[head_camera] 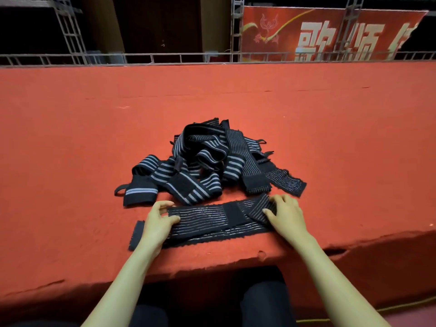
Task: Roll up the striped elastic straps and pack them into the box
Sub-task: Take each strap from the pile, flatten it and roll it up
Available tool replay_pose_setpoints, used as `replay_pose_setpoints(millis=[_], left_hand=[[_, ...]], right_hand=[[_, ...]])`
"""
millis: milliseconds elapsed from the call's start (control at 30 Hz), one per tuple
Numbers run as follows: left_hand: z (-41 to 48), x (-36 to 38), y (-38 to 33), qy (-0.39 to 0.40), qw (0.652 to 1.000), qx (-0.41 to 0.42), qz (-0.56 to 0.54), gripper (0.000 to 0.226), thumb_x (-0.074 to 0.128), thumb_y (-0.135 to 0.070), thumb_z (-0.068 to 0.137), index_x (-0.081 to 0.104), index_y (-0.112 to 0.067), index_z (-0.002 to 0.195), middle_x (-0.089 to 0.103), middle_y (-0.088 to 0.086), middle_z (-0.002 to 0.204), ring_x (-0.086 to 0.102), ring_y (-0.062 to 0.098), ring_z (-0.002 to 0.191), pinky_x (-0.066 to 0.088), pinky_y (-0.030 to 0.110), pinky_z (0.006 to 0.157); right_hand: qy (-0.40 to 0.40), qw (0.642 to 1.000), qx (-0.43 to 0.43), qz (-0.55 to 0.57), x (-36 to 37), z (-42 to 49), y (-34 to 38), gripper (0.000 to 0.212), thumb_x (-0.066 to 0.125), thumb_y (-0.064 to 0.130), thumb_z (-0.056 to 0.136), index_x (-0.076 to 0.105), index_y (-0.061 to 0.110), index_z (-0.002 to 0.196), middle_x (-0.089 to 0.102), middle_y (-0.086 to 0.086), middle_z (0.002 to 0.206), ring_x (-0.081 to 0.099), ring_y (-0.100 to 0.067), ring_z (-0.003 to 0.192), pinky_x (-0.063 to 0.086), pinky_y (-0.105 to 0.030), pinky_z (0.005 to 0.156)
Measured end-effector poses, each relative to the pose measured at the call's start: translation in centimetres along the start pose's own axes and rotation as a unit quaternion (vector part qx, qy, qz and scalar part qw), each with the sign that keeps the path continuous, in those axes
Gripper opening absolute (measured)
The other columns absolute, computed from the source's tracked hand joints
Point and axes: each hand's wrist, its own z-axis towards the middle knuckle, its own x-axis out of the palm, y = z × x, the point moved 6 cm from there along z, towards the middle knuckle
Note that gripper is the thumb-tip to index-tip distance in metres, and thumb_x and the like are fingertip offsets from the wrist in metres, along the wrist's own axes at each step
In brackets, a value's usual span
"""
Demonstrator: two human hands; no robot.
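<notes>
Black grey-striped elastic strap (pixel 212 220), looking soft and springy, is lying flat, left hand (pixel 158 220) pinching it with curled fingers, right hand (pixel 286 215) gripping its folded three-o'clock end.

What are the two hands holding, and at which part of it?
One black elastic strap with thin grey stripes, lying flat: the left hand grips it near its left end, the right hand its folded right end.

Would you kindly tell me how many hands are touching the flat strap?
2. The left hand grips the flat strap near its left end; the right hand pinches its folded right end. Neither is hidden.
</notes>
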Motion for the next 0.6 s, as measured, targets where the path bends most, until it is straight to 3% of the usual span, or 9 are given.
replay_pose_setpoints(millis=[67,167,267,333,467,600], left_hand=[[-0.1,0.3,0.5,-0.002,1.0,0.004,0.017,0.034,0.061,0.007,0.08,0.054,-0.015,0.106,0.059,0.007,0.106,0.058,0.013,0.087,0.047,0.034,0.083],[-0.3,0.6,1.0,-0.009,0.997,0.021,0.077,0.038,0.064,0.001,0.083,0.049,-0.015,0.115,0.057,0.008,0.109,0.058,0.022,0.097,0.046,0.035,0.088],[-0.7,0.7,0.8,-0.017,0.989,0.045,0.141,0.044,0.065,-0.005,0.084,0.046,-0.011,0.124,0.052,0.007,0.11,0.054,0.021,0.095,0.041,0.029,0.085],[-1.0,0.7,0.7,-0.006,0.98,0.07,0.189,0.051,0.07,-0.011,0.082,0.046,-0.016,0.127,0.054,0.005,0.111,0.056,0.024,0.097,0.044,0.034,0.088],[-1.7,0.6,0.4,0.006,0.964,0.107,0.242,0.061,0.068,-0.008,0.079,0.043,-0.025,0.132,0.056,0.004,0.114,0.059,0.026,0.094,0.048,0.038,0.087],[-1.5,-0.5,-0.5,-0.018,0.992,0.084,0.091,0.053,0.068,-0.001,0.081,0.049,-0.027,0.123,0.057,0.002,0.11,0.06,0.017,0.084,0.045,0.027,0.077]], right_hand=[[0.02,1.0,0.015,-0.001,0.4,0.0,-1.0,0.057,0.058,0.056,0.085,0.051,0.02,0.129,0.046,-0.006,0.13,0.038,-0.028,0.125,0.036,-0.039,0.1],[-0.009,0.999,-0.028,0.017,0.3,-0.6,-0.7,0.07,0.061,0.067,0.076,0.055,0.021,0.127,0.042,-0.004,0.136,0.032,-0.025,0.13,0.031,-0.04,0.106],[-0.057,0.991,-0.114,0.029,0.0,-1.3,0.6,0.062,0.066,0.066,0.071,0.061,0.022,0.114,0.051,0.001,0.119,0.039,-0.02,0.119,0.03,-0.035,0.099],[-0.025,0.991,-0.135,0.008,0.3,-1.5,1.2,0.053,0.063,0.065,0.075,0.062,0.023,0.108,0.055,0.006,0.11,0.043,-0.017,0.111,0.032,-0.032,0.094],[-0.016,0.993,-0.115,-0.028,0.2,-1.5,1.7,0.022,0.053,0.028,0.091,0.06,0.015,0.108,0.059,-0.001,0.109,0.054,-0.026,0.104,0.041,-0.034,0.08],[-0.113,0.983,-0.068,0.13,-2.1,-0.7,0.6,0.02,0.059,0.009,0.087,0.066,0.008,0.106,0.065,-0.009,0.099,0.061,-0.032,0.095,0.045,-0.038,0.079]])
